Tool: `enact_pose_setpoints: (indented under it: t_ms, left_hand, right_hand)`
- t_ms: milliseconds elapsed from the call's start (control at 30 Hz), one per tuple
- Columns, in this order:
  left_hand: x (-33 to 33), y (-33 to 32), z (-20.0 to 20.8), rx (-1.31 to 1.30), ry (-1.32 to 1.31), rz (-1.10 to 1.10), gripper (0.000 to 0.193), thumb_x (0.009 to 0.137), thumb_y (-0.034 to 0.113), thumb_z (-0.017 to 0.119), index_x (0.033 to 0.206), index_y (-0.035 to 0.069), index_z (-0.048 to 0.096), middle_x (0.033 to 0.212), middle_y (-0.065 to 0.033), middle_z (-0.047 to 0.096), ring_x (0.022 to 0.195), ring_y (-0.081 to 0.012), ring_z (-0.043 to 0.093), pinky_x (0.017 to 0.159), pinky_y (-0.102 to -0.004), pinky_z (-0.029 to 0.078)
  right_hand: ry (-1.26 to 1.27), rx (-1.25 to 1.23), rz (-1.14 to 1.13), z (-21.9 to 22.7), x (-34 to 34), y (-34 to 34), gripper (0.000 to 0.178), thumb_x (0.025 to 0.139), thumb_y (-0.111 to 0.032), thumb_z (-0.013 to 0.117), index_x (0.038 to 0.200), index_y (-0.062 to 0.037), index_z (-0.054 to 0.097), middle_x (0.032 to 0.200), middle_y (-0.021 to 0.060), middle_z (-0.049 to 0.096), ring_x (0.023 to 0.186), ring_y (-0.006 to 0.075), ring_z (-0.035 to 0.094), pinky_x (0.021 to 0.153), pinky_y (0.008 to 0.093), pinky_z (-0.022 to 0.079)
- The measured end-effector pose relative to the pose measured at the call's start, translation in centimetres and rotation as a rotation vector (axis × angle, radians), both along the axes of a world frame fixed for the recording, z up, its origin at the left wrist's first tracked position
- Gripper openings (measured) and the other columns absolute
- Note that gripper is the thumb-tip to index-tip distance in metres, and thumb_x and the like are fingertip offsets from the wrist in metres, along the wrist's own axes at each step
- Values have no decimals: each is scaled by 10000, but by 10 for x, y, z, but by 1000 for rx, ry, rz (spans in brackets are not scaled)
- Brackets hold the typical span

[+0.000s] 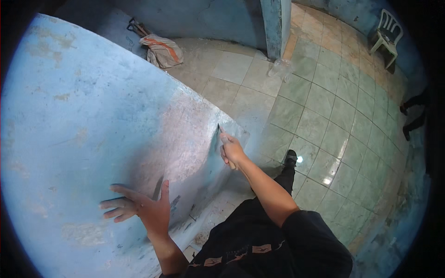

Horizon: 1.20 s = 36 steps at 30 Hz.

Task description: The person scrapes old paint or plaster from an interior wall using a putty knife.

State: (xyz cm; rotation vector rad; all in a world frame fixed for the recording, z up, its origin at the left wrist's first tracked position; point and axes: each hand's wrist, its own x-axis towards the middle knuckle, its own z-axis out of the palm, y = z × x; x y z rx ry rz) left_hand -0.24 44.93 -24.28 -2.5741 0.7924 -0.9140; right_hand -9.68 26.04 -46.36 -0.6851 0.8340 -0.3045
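Observation:
A blue painted wall [92,116] rises in front of me, with a pale pinkish scraped patch [185,134] near its right edge. My right hand [232,150] is closed round the light wooden handle of a scraper [220,128]. Its thin dark blade meets the wall close to that edge; most of the handle is hidden in my fist. Lower down on the left, my left hand [143,206] is open, fingers and thumb spread, at the wall below the pale patch. Whether its palm presses on the surface I cannot tell. A dark, narrow shadow shows above the thumb.
A white and orange sack [163,52] lies on the floor behind the wall, with tool handles beside it. Near a blue pillar [273,28] is a clear plastic bag [280,69]. Greenish tiles [320,125] cover the floor. A plastic chair [388,37] stands far right; another person's legs [415,111] show below.

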Motion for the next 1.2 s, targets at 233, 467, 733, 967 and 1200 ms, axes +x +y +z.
enact_pose_setpoints:
  t_ms: [233, 467, 733, 967, 1200]
  left_hand:
    - [4, 1, 1, -37, 0, -88, 1439, 719, 887, 596, 1575, -75, -47, 1433, -580, -190, 1269, -814, -192, 833, -922, 108]
    - [0, 9, 2, -16, 16, -34, 1440, 712, 865, 628, 1582, -52, -63, 1437, -567, -217, 1261, -811, -218, 852, -919, 106]
    - [-1, 0, 1, -36, 39, -36, 1475, 689, 853, 663, 1568, -84, -63, 1449, -555, -219, 1259, -814, -212, 852, -922, 111]
    - [-5, 1, -5, 0, 1, -1, 1464, 703, 824, 689, 1574, -66, -80, 1489, -521, -201, 1304, -787, -185, 920, -896, 89]
    - [4, 11, -3, -166, 205, -78, 1317, 762, 745, 694, 1612, 22, -6, 1481, -504, -257, 1252, -806, -252, 877, -914, -40]
  right_hand:
    - [5, 103, -131, -19, 17, -16, 541, 1094, -417, 391, 1584, -194, 342, 578, 14, 440, 390, 124, 414, 354, 317, 332]
    - [67, -33, -80, -8, 14, 3, 509, 1092, -401, 390, 1517, -124, 430, 558, 19, 422, 364, 135, 395, 351, 322, 335]
    - [44, 73, -158, -51, 26, -22, 386, 1084, -390, 407, 1301, -88, 510, 595, 24, 440, 408, 136, 442, 340, 304, 326]
    - [58, 266, -217, -91, 36, -35, 337, 1070, -401, 429, 1242, -120, 497, 607, 39, 469, 409, 162, 438, 345, 328, 354]
    - [272, -41, -86, -92, -9, -14, 414, 1056, -332, 405, 1411, -139, 491, 630, 51, 496, 431, 177, 463, 370, 347, 385]
